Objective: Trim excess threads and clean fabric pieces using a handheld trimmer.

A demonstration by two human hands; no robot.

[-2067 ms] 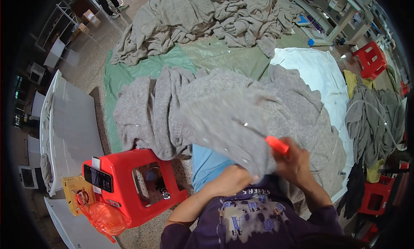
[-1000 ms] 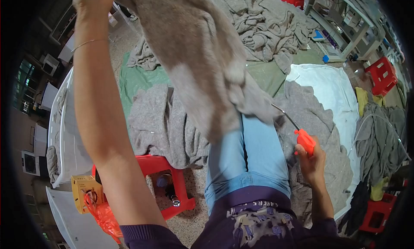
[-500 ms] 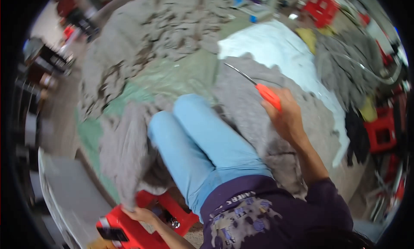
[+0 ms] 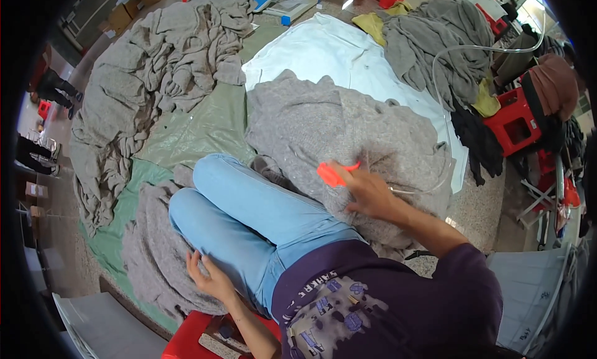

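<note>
My right hand (image 4: 371, 191) is closed around an orange air blow gun (image 4: 331, 174), low over a pile of light grey knit fabric (image 4: 298, 113). A clear hose (image 4: 437, 79) runs in from the right and ends at that hand. The gun's thin metal nozzle, seen earlier, cannot be made out now. Beside my thigh, my left hand (image 4: 212, 278) has its fingers spread and holds nothing. It is close to another heap of grey knit fabric (image 4: 155, 247) at my left leg.
Grey knit pieces (image 4: 124, 97) cover the far left over a green sheet (image 4: 205, 125). A white sheet (image 4: 323, 41) lies under the right pile. Darker grey fabric (image 4: 429, 38) and a red stool (image 4: 513, 122) stand right. Another red stool (image 4: 193, 334) is below my left arm.
My right hand has lowered the air blow gun onto the right-hand knit pile. My left hand has let go of the grey fabric and moved up beside my thigh. The view has shifted.
</note>
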